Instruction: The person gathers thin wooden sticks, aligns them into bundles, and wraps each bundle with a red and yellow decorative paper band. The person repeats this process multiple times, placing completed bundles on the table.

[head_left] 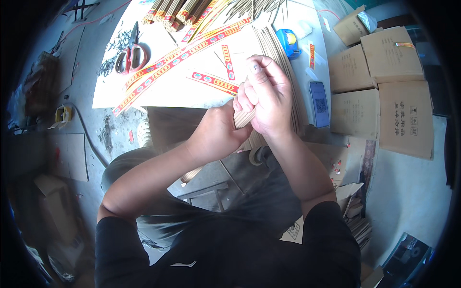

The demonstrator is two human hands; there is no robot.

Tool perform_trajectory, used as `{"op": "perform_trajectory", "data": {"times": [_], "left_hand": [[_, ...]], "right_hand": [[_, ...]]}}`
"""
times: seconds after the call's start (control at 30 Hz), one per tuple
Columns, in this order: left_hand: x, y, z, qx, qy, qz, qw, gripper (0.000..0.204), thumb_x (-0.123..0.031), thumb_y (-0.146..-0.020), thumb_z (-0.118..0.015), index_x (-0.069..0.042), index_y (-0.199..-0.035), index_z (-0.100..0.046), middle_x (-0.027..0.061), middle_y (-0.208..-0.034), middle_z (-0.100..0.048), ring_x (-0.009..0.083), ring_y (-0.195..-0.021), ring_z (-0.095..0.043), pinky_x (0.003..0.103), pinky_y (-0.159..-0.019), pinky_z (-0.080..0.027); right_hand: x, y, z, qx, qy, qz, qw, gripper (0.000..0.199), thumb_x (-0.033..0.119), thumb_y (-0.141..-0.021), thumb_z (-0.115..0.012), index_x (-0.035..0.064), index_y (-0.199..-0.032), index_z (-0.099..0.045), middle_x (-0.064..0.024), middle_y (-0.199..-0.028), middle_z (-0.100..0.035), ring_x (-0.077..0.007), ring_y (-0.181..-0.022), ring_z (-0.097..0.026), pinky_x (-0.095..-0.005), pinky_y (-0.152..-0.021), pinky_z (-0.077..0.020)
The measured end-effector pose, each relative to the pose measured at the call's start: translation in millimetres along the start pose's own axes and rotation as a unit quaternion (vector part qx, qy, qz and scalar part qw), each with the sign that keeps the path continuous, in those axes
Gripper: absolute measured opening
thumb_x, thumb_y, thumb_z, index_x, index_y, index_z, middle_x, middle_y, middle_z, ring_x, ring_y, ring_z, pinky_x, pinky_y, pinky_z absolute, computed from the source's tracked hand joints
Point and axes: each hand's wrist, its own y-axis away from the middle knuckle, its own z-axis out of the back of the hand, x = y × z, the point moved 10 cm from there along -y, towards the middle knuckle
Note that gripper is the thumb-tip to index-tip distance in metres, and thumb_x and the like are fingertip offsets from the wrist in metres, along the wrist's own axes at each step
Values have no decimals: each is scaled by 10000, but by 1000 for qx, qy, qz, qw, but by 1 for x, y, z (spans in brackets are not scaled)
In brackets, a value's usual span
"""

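Observation:
Both my hands meet over the near edge of the white table. My left hand (216,128) is closed round a bundle of thin tan sticks, probably incense sticks (243,120). Curled against the same bundle from the right is my right hand (270,98), its thumb and forefinger bent together at the top. Whatever sits between those two fingertips is hidden. Just beyond the hands lie a short red-and-yellow paper strip (211,82) and an upright one (227,62). Long loose sticks (269,43) run along the table beside my right hand.
Red-handled scissors (130,55) lie at the table's left, near long paper strips (177,60). Wrapped stick bundles (170,14) sit at the back. A blue plastic object (288,43) and a phone (319,103) are at the right. Cardboard boxes (394,57) stand beyond the table.

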Motion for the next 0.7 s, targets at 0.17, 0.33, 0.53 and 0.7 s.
{"op": "perform_trajectory", "data": {"times": [0.17, 0.33, 0.53, 0.7], "left_hand": [[22, 3, -7, 80, 249, 31, 965, 405, -379, -1102, -565, 9, -1218, -578, 12, -811, -611, 82, -705, -580, 280, -657, -517], [30, 11, -8, 127, 137, 61, 980, 497, -449, -1121, -488, 24, -1250, -568, 87, -900, -635, 143, -775, -596, 312, -744, -524], [12, 3, 1, 26, -24, -77, 996, 512, -393, -1102, -544, 92, -1260, -497, 232, -910, -701, 322, -880, -736, 422, -785, -566], [25, 7, 0, 19, -18, -3, 1000, 439, -351, -1095, -564, 79, -1158, -499, 223, -779, -689, 332, -661, -735, 412, -650, -578]], "right_hand": [[-9, -7, 8, -33, -47, -26, 998, 181, 191, -1090, -600, 20, -1136, -564, 14, -623, -457, -85, -482, -436, -298, -494, -460], [-16, -1, 5, -34, -28, -34, 998, 168, 188, -1082, -614, 34, -1127, -567, 12, -632, -464, -83, -481, -443, -298, -484, -458], [-10, 1, 5, -63, -3, 9, 998, 198, 218, -1096, -598, 26, -1130, -565, 14, -626, -460, -84, -480, -442, -298, -487, -450], [-18, 4, 11, -104, 14, -15, 994, 208, 214, -1098, -593, 14, -1145, -560, 9, -630, -463, -86, -487, -442, -305, -510, -461]]}}
